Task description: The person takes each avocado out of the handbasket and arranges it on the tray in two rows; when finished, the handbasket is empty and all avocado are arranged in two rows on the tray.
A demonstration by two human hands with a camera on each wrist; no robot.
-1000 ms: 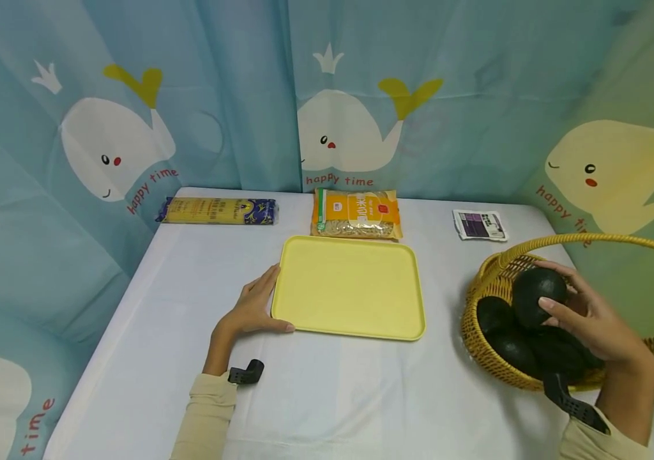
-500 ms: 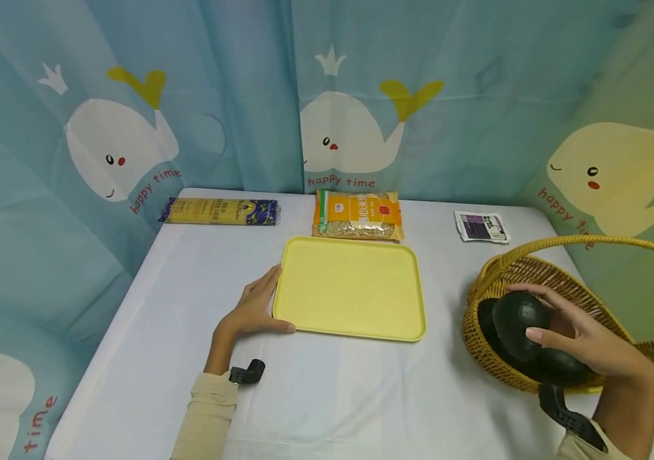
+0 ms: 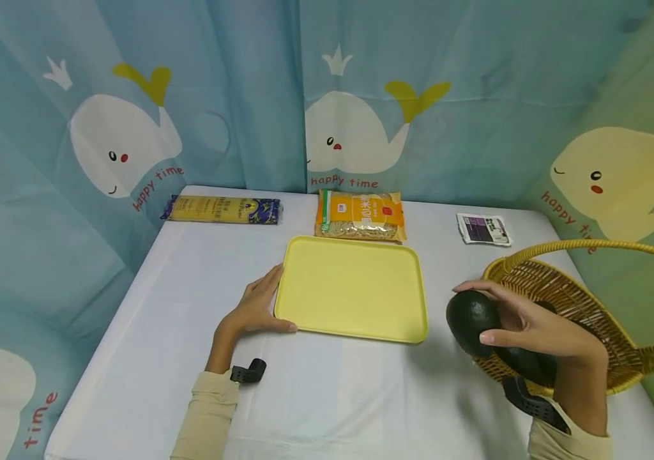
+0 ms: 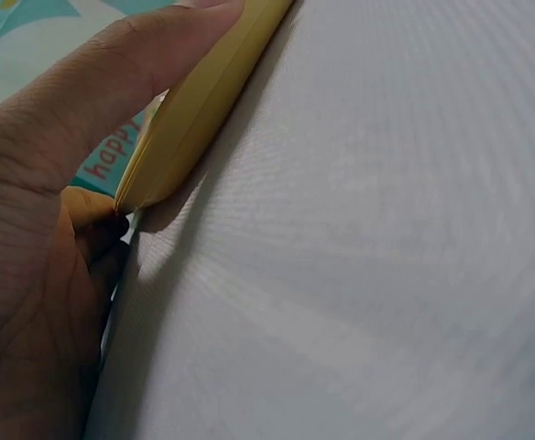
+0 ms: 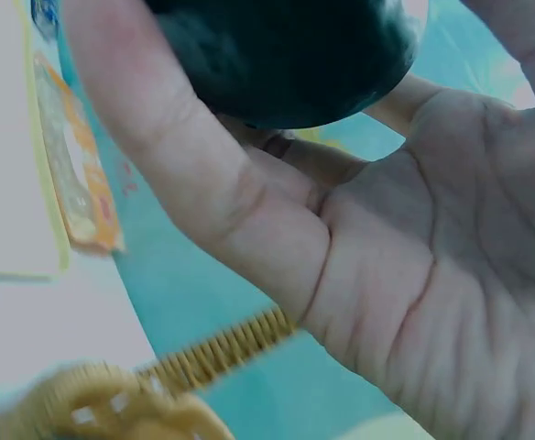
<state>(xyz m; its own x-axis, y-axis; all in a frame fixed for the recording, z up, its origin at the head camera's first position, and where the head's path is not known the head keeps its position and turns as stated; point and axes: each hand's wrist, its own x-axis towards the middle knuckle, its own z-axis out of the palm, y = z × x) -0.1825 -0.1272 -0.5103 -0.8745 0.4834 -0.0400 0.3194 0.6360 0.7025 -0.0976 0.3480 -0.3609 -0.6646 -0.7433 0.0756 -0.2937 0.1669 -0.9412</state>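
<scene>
In the head view my right hand (image 3: 539, 326) holds a dark green avocado (image 3: 472, 322), thumb on its near side and fingers over the far side. It hangs beyond the left rim of a wicker basket (image 3: 591, 300), where several more dark ones lie partly behind the hand. The right wrist view shows the avocado's smooth, shiny underside (image 5: 286, 64). My left hand (image 3: 252, 306) rests at the near left corner of a yellow tray (image 3: 352, 291), fingers along its left side and thumb along the front. In the left wrist view that thumb lies against the tray's rim (image 4: 194, 101).
Behind the tray lies an orange bag of grain (image 3: 360, 216). A long yellow-and-blue packet (image 3: 220, 209) lies back left, and a small white-and-purple packet (image 3: 483, 229) back right. The basket's tall handle (image 3: 603, 245) arches rightward. Patterned curtains enclose the white table (image 3: 327, 396).
My right hand has lifted the avocado out of the basket and carried it left, past the rim. My left hand stays at the tray corner.
</scene>
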